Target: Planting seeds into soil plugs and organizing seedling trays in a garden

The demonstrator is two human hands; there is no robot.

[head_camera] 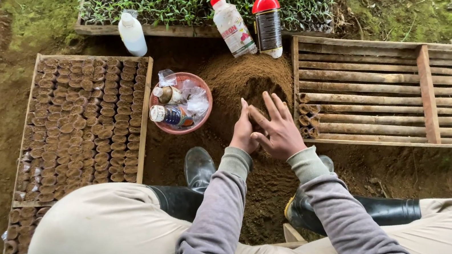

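Both hands are cupped together, left hand (243, 133) and right hand (279, 131), half-open over the loose brown soil mound (243, 82), seemingly gathering a handful.

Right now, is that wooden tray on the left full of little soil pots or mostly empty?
Nearly full. The wooden tray holds close rows of small soil-filled pots across almost its whole bed.

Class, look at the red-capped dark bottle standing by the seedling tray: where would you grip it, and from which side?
Grip the dark bottle around its body, just below the red cap, reaching from the soil pile side. It stands upright, and the white bottle crowds its left.
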